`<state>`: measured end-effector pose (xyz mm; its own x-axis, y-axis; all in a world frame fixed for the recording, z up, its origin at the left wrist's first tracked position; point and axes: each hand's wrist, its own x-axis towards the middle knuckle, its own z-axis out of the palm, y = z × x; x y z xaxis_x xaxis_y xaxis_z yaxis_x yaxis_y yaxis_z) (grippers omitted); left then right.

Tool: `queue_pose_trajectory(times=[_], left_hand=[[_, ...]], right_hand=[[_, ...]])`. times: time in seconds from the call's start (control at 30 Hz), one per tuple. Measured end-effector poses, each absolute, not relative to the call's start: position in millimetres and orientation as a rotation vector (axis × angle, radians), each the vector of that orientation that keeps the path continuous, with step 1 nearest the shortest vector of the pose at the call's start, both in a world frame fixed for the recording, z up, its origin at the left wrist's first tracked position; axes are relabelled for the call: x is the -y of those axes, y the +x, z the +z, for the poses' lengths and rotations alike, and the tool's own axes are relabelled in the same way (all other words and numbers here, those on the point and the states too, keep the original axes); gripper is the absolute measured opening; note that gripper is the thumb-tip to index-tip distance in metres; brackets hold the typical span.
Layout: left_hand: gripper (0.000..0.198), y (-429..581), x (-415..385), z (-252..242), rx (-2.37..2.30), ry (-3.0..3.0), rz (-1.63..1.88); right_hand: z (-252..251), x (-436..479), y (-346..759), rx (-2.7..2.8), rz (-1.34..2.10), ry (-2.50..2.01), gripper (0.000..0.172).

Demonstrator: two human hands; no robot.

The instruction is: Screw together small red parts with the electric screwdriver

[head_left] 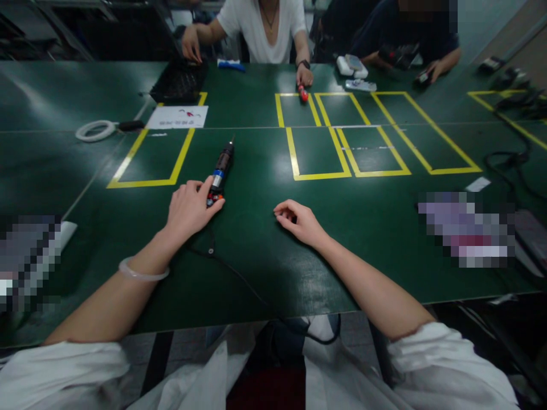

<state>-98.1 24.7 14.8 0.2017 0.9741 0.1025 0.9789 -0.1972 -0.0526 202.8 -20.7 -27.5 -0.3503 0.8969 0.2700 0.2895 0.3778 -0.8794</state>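
A black electric screwdriver (222, 168) with a blue band lies on the green table (256, 250), tip pointing away from me. My left hand (188, 208) rests at its near end, fingers touching the red and black base, loosely curled beside it. A black cable (239, 276) runs from the screwdriver back toward me over the table edge. My right hand (299, 221) lies on the table to the right, fingers curled inward, and I cannot make out anything in them. A pale bangle (141, 272) sits on my left wrist.
Yellow tape rectangles (158, 154) (342, 148) mark the table. Across it, a person in a white shirt (265, 28) touches a keyboard (179, 82) and a small red tool (302, 94). Another person sits at the far right. A paper sheet (177, 117) and coiled white cable (94, 130) lie at the left.
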Motion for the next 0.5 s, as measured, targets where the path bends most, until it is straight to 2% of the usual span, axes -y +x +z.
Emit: queue_pose_trajectory(times=[0.5], left_hand=[[0.071, -270.3, -97.4, 19.0, 2.361, -1.938, 0.158]], right_hand=[[-27.1, 21.5, 198.3, 1.875, 0.968, -1.047, 0.012]])
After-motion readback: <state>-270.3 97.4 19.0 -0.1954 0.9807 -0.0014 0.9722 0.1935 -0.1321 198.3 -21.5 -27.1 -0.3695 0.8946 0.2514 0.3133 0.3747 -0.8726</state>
